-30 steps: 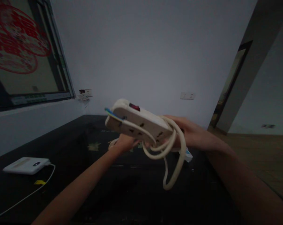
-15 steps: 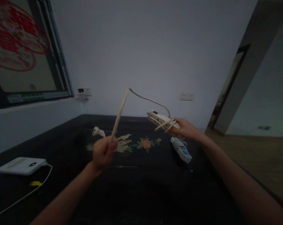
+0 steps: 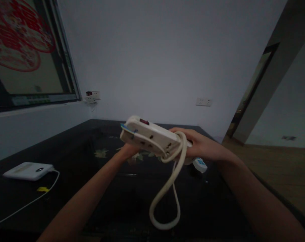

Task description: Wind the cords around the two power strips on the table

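A cream power strip (image 3: 156, 129) with a dark red switch is tilted above the table, its sockets facing me. My right hand (image 3: 201, 144) is closed around its right end. The strip's cord (image 3: 164, 198) wraps round that end and hangs below it in a long loose loop. My left hand (image 3: 129, 151) is behind and under the strip's left part; its fingers are hidden, so I cannot see what they hold. Partly covered by my right hand, a white power strip with blue parts (image 3: 200, 164) lies on the table.
The black glossy table (image 3: 132, 208) has a flower pattern. At left lies a white power bank (image 3: 28, 171) with a white cable (image 3: 51, 186) and a yellow tag (image 3: 43, 189). Wall sockets (image 3: 203, 102) are behind the table, and a window (image 3: 33, 53) is at left.
The cream power strip has come left and nearer. My left hand has moved from holding the raised cord at left to behind the strip. The cord now hangs down in a loop.
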`<state>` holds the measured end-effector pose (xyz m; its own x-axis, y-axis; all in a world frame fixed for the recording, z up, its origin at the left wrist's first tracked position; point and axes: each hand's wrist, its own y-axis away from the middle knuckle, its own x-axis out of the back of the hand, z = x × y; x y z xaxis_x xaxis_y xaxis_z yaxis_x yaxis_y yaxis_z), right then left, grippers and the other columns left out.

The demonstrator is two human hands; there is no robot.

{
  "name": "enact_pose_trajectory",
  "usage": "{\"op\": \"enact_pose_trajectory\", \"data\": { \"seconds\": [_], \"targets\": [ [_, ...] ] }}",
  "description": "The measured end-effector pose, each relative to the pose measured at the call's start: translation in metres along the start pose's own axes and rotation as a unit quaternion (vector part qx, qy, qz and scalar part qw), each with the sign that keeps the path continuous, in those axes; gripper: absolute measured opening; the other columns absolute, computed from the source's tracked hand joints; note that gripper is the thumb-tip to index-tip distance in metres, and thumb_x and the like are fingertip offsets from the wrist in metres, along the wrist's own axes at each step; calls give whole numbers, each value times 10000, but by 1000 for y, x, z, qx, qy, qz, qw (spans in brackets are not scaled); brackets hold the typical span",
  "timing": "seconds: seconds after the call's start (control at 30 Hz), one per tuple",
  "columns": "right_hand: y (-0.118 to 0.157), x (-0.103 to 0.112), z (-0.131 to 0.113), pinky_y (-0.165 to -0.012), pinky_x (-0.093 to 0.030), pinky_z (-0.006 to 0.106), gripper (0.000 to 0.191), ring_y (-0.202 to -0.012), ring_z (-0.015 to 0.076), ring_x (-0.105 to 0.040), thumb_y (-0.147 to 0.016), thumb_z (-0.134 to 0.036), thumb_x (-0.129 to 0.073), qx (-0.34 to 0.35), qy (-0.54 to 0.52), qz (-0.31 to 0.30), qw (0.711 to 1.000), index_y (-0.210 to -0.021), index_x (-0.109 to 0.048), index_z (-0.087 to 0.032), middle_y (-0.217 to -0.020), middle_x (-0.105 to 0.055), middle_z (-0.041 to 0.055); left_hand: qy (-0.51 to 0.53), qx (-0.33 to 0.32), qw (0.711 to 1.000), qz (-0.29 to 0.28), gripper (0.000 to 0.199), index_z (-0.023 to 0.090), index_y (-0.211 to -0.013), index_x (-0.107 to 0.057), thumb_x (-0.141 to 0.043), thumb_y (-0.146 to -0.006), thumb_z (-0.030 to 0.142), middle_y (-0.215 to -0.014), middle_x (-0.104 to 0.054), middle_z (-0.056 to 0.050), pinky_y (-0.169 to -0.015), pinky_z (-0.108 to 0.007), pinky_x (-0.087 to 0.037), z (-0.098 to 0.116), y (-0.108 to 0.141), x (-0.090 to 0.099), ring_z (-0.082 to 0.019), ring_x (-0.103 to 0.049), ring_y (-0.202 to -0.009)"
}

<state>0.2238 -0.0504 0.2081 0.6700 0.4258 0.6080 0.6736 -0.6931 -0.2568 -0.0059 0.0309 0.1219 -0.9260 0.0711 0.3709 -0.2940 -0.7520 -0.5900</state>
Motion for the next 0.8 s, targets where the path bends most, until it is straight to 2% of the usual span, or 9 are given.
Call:
{"op": "enact_pose_trajectory", "data": {
  "seconds": [0.1,0.2,0.3,0.37,0.47,0.53,0.63,0.7,0.8],
  "targets": [
    [-15,2,0,-695,-469,285,374,-799,176,-575,-682,-282,-668,17,34,134,990,-1023,-590,-151,-929,-635,33,87,45,992,-80,448,169,-1015,-667,-529,-820,548,-786,-625,-42,-610,-253,-396,10,15,-16,-155,-523,-683],
    [-27,11,13,-729,-465,322,366,-838,212,-587,-662,-270,-666,16,121,251,960,-999,-593,-146,-940,-651,55,246,95,952,-155,715,162,-1102,-646,-324,-816,733,-859,-636,-69,-610,-243,-403,21,33,-15,-149,-543,-703],
    [-32,21,36,-743,-466,341,408,-860,232,-603,-652,-270,-673,-21,177,309,934,-1034,-587,-154,-964,-671,66,341,123,913,-187,895,134,-1025,-679,-221,-726,844,-857,-635,-98,-621,-253,-422,30,50,-8,-165,-556,-728],
    [-31,25,53,-741,-472,341,425,-859,235,-615,-660,-271,-663,-54,199,312,927,-1060,-584,-149,-976,-678,76,340,144,912,-176,755,139,-940,-677,-380,-730,801,-764,-608,-65,-580,-239,-409,35,58,-4,-145,-533,-665],
    [-23,27,74,-785,-478,352,486,-902,250,-629,-683,-267,-645,-90,241,284,924,-1140,-571,-120,-1030,-677,110,259,157,950,-81,431,153,-795,-613,-592,-777,584,-584,-464,32,-471,-184,-295,40,63,4,-77,-386,-505],
    [-12,26,84,-826,-477,364,576,-956,265,-629,-707,-282,-637,-97,272,233,929,-1243,-524,-105,-1100,-663,136,187,143,972,5,368,159,-737,-568,-569,-822,517,-545,-385,57,-444,-177,-240,41,60,13,-66,-307,-470],
    [9,19,88,-873,-474,360,730,-1043,263,-612,-742,-283,-624,-87,299,108,944,-1409,-368,-131,-1217,-619,141,76,102,987,99,363,168,-750,-580,-498,-858,504,-559,-392,48,-456,-183,-274,38,48,34,-82,-340,-489],
    [25,14,81,-890,-475,348,775,-1072,252,-601,-749,-276,-628,-91,292,21,952,-1449,-314,-173,-1260,-598,123,-22,72,988,135,347,166,-789,-625,-487,-866,475,-588,-453,30,-492,-191,-324,32,38,49,-99,-399,-532],
    [47,12,59,-915,-474,344,698,-1103,249,-579,-759,-324,-648,-105,225,-74,966,-1407,-407,-227,-1299,-573,88,-138,41,980,134,329,158,-904,-671,-492,-863,431,-698,-588,-8,-562,-216,-393,14,26,66,-132,-488,-614]
  ]
}}
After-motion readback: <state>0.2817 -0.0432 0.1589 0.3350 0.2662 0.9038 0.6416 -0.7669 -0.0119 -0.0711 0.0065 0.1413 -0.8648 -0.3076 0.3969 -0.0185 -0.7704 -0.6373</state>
